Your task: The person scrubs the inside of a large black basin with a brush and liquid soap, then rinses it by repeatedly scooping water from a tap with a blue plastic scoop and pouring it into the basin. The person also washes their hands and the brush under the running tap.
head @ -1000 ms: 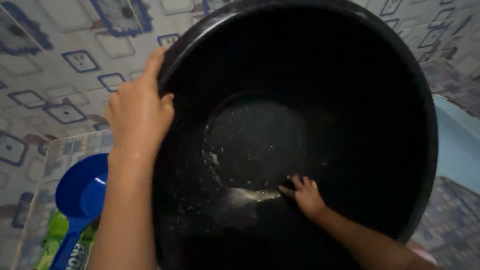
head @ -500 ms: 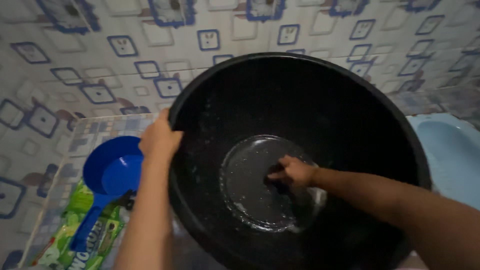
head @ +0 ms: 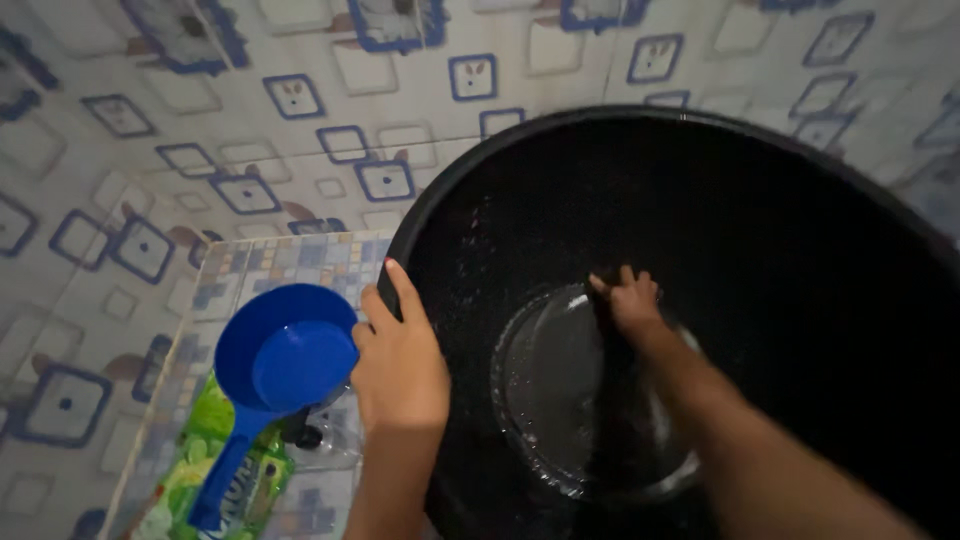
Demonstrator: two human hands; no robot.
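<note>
Large round black plastic tub (head: 800,230): tilted against the blue-patterned tiled wall (head: 250,110), left hand (head: 400,370) clamped over its near rim, right hand (head: 630,300) deep inside, fingers spread against the wet bottom; whether it holds a scrubber cannot be told. Blue plastic dipper (head: 270,370): just left of the tub, lying over a green printed packet (head: 190,470). Handling: a firm rim grip likely keeps the tub steady while rubbing.

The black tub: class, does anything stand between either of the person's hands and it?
Nothing visible does. The left hand grips the rim of the black tub directly, and the right hand presses against the wet bottom inside. The blue scoop lies outside, to the left.
</note>
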